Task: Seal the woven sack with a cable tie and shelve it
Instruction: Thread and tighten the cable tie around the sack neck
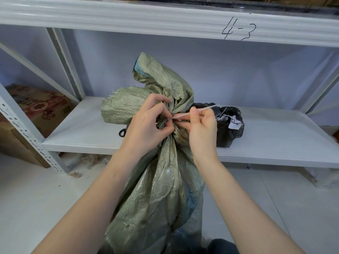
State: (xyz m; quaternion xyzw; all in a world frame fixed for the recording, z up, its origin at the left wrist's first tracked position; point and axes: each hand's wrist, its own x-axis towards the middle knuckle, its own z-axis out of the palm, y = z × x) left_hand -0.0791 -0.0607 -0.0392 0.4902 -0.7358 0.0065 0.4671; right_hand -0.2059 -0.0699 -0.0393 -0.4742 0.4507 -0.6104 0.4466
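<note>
A grey-green woven sack (157,195) stands on the floor in front of a white shelf (84,132), its gathered neck bunched at shelf height and its loose top flaring upward. A white cable tie (205,110) runs around the neck, with its free tail sticking out to the right. My left hand (145,125) grips the bunched neck and pinches the tie at its head. My right hand (201,125) pinches the tie's tail between thumb and fingers, just right of the neck.
A black bag (231,125) with a white tag lies on the shelf behind my right hand. A printed cardboard box (38,109) sits at the left behind the shelf post. The upper beam (165,21) is marked "4-3". Pale floor (36,198) lies below.
</note>
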